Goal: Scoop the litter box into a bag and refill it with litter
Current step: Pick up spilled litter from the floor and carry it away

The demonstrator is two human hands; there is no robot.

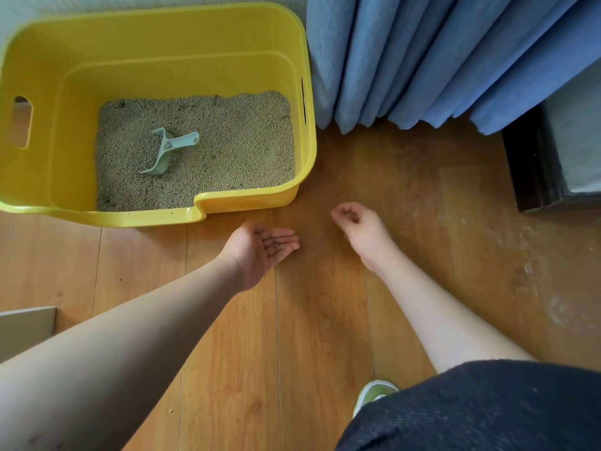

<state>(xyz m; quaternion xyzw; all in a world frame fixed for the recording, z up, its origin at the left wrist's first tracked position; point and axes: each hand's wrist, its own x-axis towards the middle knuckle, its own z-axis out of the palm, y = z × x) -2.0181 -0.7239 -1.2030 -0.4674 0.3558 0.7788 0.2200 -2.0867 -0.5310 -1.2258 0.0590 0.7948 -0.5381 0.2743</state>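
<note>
A pale box corner (pixel 27 327) is seen at the far left, nearer the viewer than the yellow litter box (pixel 156 34). The litter box stands on the wooden floor (pixel 309 336), and beige litter (pixel 234 148) covers its bottom. A pale green scoop (pixel 169 150) lies on the litter, left of the litter box's middle, its handle pointing towards the right wall. Just in front of the litter box's low front edge, the left hand (pixel 263 247) is held palm up with the fingers straight and released; a few small litter grains (pixel 274 245) rest on its fingers. To the right of the litter box's front corner, the right hand (pixel 361 231) is held above the floor with its fingers curled in; whether anything is pinched between them cannot be told. A blue curtain (pixel 439 56) hangs just right of the litter box. A green shoe (pixel 374 393) and dark clothing (pixel 487 408) are seen well in front of the litter box, and a dark piece of furniture (pixel 533 164) stands far to its right, where pale dust is scattered on the floor.
</note>
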